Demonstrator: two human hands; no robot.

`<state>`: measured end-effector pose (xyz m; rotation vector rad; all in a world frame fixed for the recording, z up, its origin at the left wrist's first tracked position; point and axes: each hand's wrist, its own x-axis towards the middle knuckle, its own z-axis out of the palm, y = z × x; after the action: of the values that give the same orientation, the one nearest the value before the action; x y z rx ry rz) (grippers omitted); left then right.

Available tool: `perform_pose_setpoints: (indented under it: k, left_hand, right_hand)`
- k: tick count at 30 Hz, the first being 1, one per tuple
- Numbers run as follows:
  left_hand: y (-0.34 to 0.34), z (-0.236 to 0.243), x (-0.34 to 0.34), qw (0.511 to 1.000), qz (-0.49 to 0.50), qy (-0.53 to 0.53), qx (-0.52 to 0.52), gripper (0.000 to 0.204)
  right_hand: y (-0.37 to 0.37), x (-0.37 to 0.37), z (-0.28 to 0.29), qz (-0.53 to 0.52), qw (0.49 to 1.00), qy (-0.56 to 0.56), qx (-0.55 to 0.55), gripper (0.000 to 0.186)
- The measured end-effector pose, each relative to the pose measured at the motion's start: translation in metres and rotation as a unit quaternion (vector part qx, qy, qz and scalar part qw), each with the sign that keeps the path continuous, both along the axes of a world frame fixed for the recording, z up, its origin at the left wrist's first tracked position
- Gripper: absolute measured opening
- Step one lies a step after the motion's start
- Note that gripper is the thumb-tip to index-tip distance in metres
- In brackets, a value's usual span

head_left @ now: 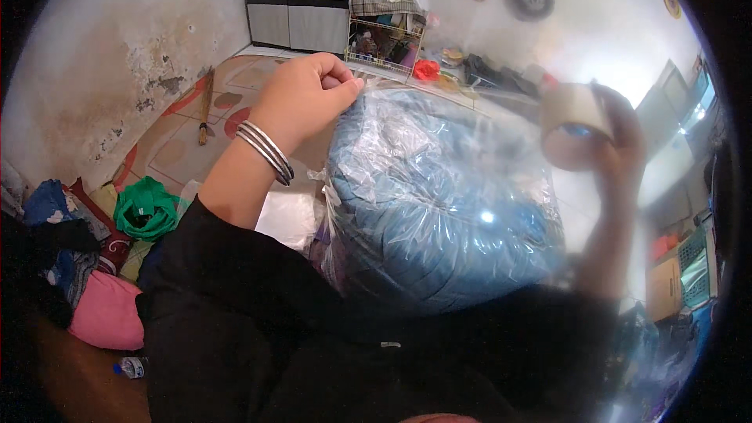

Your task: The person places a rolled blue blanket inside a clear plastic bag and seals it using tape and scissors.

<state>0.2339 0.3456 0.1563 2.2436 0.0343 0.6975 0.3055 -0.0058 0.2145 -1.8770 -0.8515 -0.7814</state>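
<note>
My left hand (pixel 305 98), with metal bangles (pixel 265 153) at the wrist, is closed in a pinch at the upper left edge of a clear plastic bag (pixel 439 196). Whether a tape end is also between those fingers, I cannot tell. Folded or bundled blue fabric (pixel 439 254) fills the bag, which lies right in front of me, shiny and wrinkled. Raised beyond the bag's right side, my right hand (pixel 623 137) grips a wide roll of packing tape (pixel 576 102). Both hand and roll are smeared by motion.
Piled clothes (pixel 70 243), a green cloth bundle (pixel 146 209) and a pink one (pixel 107 309) lie at left, near a small bottle (pixel 131 367). A broom (pixel 205 110) leans on the left wall. A wire rack (pixel 384 39) and a cabinet (pixel 298 0) stand behind.
</note>
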Motion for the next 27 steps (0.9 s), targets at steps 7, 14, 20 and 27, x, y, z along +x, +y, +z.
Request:
perform_pose_setpoints:
  k: [7, 14, 20, 27]
  left_hand:
    - [-0.006, -0.01, 0.019, 1.0, -0.02, -0.009, 0.016, 0.023]
    - [-0.003, -0.007, 0.011, 1.0, -0.024, 0.003, -0.008, 0.025]
    - [-0.002, -0.012, 0.023, 0.999, -0.018, 0.038, -0.014, 0.032]
    - [0.005, -0.017, 0.041, 0.984, -0.099, 0.059, -0.133, 0.028]
  right_hand:
    - [-0.012, 0.008, -0.01, -0.015, 1.0, 0.0, 0.003, 0.046]
    - [-0.006, 0.007, -0.013, -0.022, 1.0, 0.014, -0.006, 0.049]
    - [-0.008, 0.009, -0.019, -0.042, 0.999, -0.018, -0.018, 0.047]
    - [-0.01, 0.009, -0.023, -0.046, 0.999, -0.001, -0.016, 0.041]
